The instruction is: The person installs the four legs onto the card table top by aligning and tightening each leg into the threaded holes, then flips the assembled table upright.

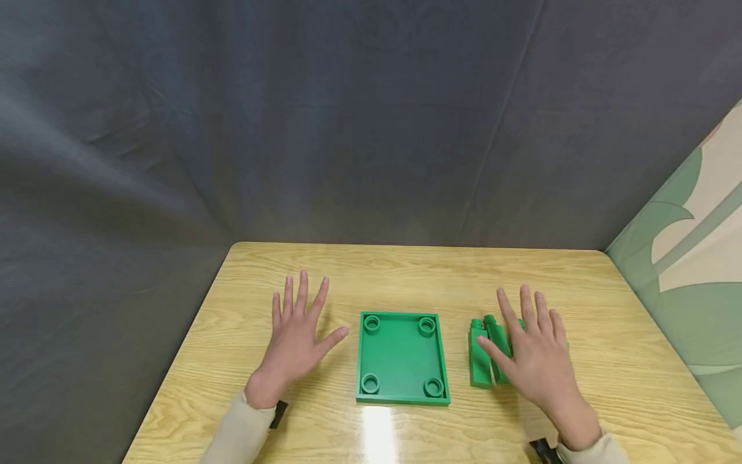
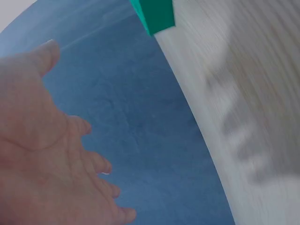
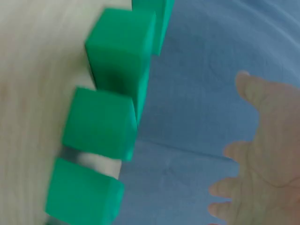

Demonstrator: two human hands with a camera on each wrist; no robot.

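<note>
A shallow green square tray-like panel (image 1: 402, 357) lies on the table, with a round socket in each corner. Left of it, my left hand (image 1: 292, 345) is held palm down with fingers spread, touching nothing; its palm fills the left side of the left wrist view. My right hand (image 1: 542, 364) is likewise spread, above several green rectangular legs (image 1: 479, 361), hiding part of them. The legs have a round peg at one end and lie side by side to the panel's right. The right wrist view shows their square ends (image 3: 117, 51) apart from the hand's fingers.
The wooden table (image 1: 406, 280) has rounded far corners. Behind it and to the left hangs a dark blue-grey cloth (image 1: 359, 129). A patterned green and cream surface (image 1: 690, 258) stands at the right. Black straps show at both wrists.
</note>
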